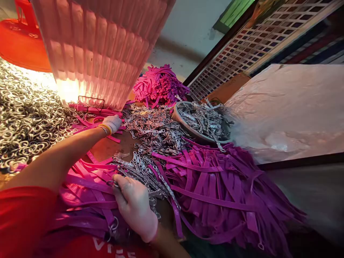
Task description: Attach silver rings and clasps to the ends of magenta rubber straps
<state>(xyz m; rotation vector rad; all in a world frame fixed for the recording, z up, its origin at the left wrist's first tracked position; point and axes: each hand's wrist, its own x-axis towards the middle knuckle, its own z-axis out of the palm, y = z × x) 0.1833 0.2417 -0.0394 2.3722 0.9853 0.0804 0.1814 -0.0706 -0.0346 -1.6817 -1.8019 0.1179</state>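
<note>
One small metal ring [110,182], left of lower center, was pinched between thumb and forefinger of the white-gloved right hand [135,206]. The gloved left hand [112,123], fingers curled, lay over a few pink straps [114,138] left of center; whether it gripped any, I could not tell. Three bigger strap heaps showed: lower left [88,186], lower right [215,204] and upper center. Right of center stood one basin [182,126] of metal links [204,116], more links heaped beside it. Uncountable loose rings [29,114] filled the left edge, below one ribbed panel [102,50].
</note>
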